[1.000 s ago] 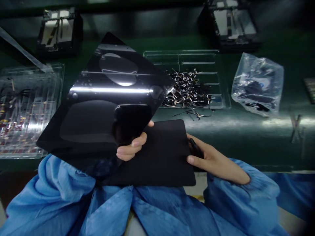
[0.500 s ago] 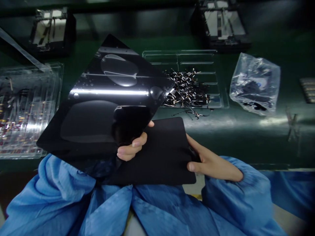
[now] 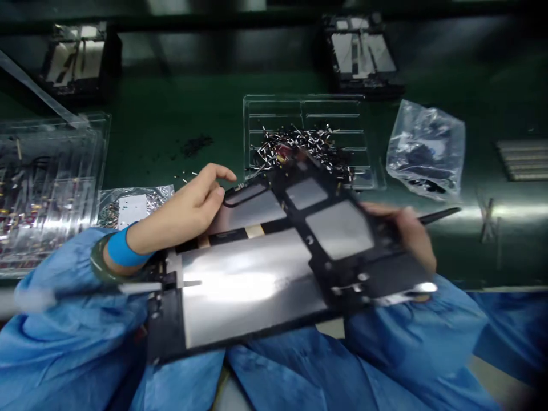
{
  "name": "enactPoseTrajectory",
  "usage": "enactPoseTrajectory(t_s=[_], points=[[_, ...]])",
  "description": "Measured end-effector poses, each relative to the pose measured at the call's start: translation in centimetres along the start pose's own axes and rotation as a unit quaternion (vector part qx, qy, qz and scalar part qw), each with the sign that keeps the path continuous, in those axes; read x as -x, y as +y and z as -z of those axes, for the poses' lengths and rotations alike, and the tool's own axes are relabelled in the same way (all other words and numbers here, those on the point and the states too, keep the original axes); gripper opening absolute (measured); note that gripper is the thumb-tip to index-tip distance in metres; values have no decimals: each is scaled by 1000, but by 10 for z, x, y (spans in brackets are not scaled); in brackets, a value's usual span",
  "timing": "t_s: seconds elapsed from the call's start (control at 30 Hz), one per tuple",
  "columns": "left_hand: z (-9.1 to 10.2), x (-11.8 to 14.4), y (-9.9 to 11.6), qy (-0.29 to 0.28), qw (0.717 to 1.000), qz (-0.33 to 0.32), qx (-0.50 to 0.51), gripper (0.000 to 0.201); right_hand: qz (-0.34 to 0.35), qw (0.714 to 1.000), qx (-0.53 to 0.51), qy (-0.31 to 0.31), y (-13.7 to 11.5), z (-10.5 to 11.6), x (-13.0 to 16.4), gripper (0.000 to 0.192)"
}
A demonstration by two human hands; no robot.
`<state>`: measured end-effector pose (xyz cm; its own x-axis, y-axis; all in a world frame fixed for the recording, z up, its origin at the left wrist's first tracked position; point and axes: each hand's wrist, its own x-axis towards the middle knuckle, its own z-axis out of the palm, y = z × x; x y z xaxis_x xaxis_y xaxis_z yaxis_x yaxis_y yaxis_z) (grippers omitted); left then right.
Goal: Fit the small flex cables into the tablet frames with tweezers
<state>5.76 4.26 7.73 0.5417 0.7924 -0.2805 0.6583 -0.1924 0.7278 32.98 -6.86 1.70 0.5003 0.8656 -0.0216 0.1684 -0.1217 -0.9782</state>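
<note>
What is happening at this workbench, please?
A person in blue sleeves is handling a black-framed, tablet-like panel, silver plates facing up. The right hand grips its right end, with a black stick-like tool jutting out there. The left hand is at its far left edge; contact is unclear. Beyond, a clear plastic tray holds a pile of small cables.
</note>
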Motion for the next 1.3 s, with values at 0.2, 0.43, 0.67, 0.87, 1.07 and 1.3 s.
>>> enactPoseTrajectory(t_s=[0.2,0.43,0.67,0.87,1.07,1.3], points=[[-24,0,-6,-52,969,-105,-218,33,59,981,-186,-1,-16,-15,-7,45],[-36,7,-19,7,968,-169,-184,22,25,975,-158,-152,-18,-40,7,12],[-41,10,-20,95,963,-228,-106,11,121,971,-111,-175,-24,-63,13,17],[-33,21,-16,62,966,-234,-89,13,159,966,-66,-195,-25,-74,12,18],[-32,22,-19,32,966,-237,-102,15,231,943,23,-239,-21,-79,9,14],[-33,22,-24,23,967,-234,-103,17,255,929,76,-258,-20,-86,6,9]])
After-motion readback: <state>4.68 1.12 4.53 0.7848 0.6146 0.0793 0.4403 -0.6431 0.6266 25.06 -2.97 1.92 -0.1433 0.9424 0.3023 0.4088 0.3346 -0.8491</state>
